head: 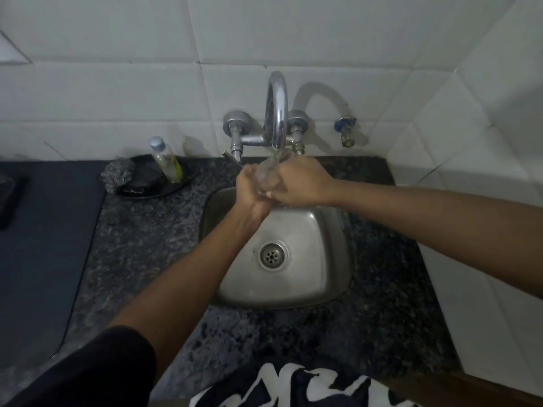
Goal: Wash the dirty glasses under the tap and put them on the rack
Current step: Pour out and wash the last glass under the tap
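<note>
Gripping glass (266, 177) between left hand (249, 190) and right hand (302, 180) | under tap (276, 113)

The person wears a black short sleeve (97, 368) on the left arm, at seven o'clock. The right forearm is bare. At six o'clock, a black garment (299, 386) carries bold white lettering.

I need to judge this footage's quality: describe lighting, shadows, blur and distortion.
Head view: dim, greyish light; the tap throws a soft curved shadow on the tiles to its right; wide-angle bending skews tile lines at the edges; the glass between both hands is smeared by running water.
</note>
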`<state>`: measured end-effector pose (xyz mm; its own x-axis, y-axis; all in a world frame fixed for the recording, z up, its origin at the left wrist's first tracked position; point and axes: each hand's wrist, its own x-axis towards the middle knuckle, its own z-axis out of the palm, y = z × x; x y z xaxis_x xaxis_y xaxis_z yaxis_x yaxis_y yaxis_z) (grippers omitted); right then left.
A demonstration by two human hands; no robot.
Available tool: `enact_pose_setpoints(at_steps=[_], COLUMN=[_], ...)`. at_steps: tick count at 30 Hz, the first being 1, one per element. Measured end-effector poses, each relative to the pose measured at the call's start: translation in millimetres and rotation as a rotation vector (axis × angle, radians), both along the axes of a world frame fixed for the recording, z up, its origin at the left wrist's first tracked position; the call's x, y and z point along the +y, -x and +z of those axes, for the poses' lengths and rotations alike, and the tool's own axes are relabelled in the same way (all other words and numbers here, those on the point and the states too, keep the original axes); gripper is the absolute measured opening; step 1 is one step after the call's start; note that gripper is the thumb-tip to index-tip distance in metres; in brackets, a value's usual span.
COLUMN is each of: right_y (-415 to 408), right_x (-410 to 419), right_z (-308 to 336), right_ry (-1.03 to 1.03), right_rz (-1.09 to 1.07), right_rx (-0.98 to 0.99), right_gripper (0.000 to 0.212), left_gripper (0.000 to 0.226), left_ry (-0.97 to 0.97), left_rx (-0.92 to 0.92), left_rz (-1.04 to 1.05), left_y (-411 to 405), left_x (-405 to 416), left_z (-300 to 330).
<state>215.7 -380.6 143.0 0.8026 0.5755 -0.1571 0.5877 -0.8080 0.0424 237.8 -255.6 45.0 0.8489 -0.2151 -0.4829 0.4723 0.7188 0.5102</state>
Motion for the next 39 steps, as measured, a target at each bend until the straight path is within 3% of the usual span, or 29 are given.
enact_pose_setpoints(at_steps=[1, 2, 4, 6, 7, 9, 11, 12, 14, 15, 17, 19, 21, 23, 25, 27, 29, 31, 34, 36, 38, 39], right_y=[2.5, 2.0, -2.6, -10.0, -12.4, -13.3, -7.0, -8.3, -7.0, -9.4, -19.0, -20.1, -9.3, -0.9, -3.4, -10.1, -19.0, -15.8, -1.4, 1.1, -1.2, -3.3], right_x=[1.1, -2.0, -8.9, -15.8, -17.0, -14.0, -3.5, -1.2, -0.4, -2.6, -10.9, -8.9, 5.2, 18.2, 13.0, -1.4, -13.3, -12.9, 1.4, -3.8, -10.1, -15.4], right_z=[0.7, -1.9, -0.1, -2.1, 1.5, 3.6, 3.5, 1.0, -1.4, -2.7, -0.6, 4.2, 1.4, -1.4, -3.7, -5.4, -8.1, -14.1, -11.9, -12.4, -15.1, -16.7], right_ry=[-0.014, 0.018, 0.185, 0.182, 0.162, 0.146, 0.221, 0.225, 0.308, 0.386, 0.485, 0.375, 0.301, 0.184, 0.258, 0.413, 0.452, 0.295, -0.071, -0.074, 0.158, 0.233], right_rz=[-0.084, -0.017, 0.337, 0.660, 0.685, 0.438, 0.128, 0.098, 0.303, 0.480, 0.709, 0.666, 0.404, 0.151, 0.303, 0.565, 0.687, 0.412, -0.097, -0.005, 0.323, 0.448], right_rx=[0.070, 0.087, -0.086, -0.300, -0.274, -0.194, -0.066, -0.010, -0.037, -0.141, -0.339, -0.370, -0.188, -0.026, -0.043, -0.232, -0.323, -0.176, 0.132, 0.187, -0.018, -0.109], right_gripper=[0.029, 0.029, 0.015, 0.016, 0.015, 0.006, 0.019, 0.025, 0.017, 0.009, 0.014, 0.012, 0.008, 0.028, 0.025, 0.012, 0.012, 0.008, 0.027, 0.022, 0.007, 0.004], left_gripper=[0.033, 0.039, 0.045, 0.050, 0.047, 0.038, 0.039, 0.039, 0.037, 0.043, 0.059, 0.056, 0.043, 0.038, 0.034, 0.025, 0.022, 0.028, 0.037, 0.031, 0.027, 0.030], left_ry=[0.046, 0.083, 0.051, -0.032, -0.029, -0.020, 0.080, 0.101, 0.142, 0.097, 0.016, -0.046, -0.016, -0.016, -0.033, -0.176, -0.214, -0.163, -0.082, -0.087, -0.312, -0.501], left_rx=[0.029, 0.034, -0.029, 0.007, 0.028, -0.003, -0.018, -0.008, -0.035, -0.058, -0.116, -0.116, -0.057, 0.013, -0.026, -0.118, -0.066, -0.085, -0.063, -0.112, -0.343, -0.324], left_rz=[-0.007, -0.036, -0.188, -0.324, -0.302, -0.105, 0.002, 0.014, -0.033, -0.091, -0.241, -0.231, -0.084, 0.024, -0.059, -0.239, -0.349, -0.208, -0.007, -0.110, -0.401, -0.472], left_y=[2.3, 2.7, 4.6, 1.5, 0.5, 0.6, 6.0, 10.2, 13.9, 12.8, 7.4, 4.3, 4.9, 10.5, 15.1, 12.3, 6.3, 4.3, 9.6, 10.2, 7.2, 8.3], left_x=[-2.1, -2.4, 2.2, 7.0, 5.9, -1.0, -9.6, -11.9, -6.6, -2.7, 4.1, 6.0, 2.6, -0.6, 4.1, 6.5, 6.4, 4.7, 6.4, 7.3, 3.0, 2.8], left_z=[-3.0, -7.0, -1.4, 6.1, 8.1, 9.0, 2.7, -2.5, -5.6, -2.8, 5.0, 8.1, 6.2, -2.9, -6.1, 2.5, 9.4, 7.9, -8.4, -5.8, 4.7, 5.7])
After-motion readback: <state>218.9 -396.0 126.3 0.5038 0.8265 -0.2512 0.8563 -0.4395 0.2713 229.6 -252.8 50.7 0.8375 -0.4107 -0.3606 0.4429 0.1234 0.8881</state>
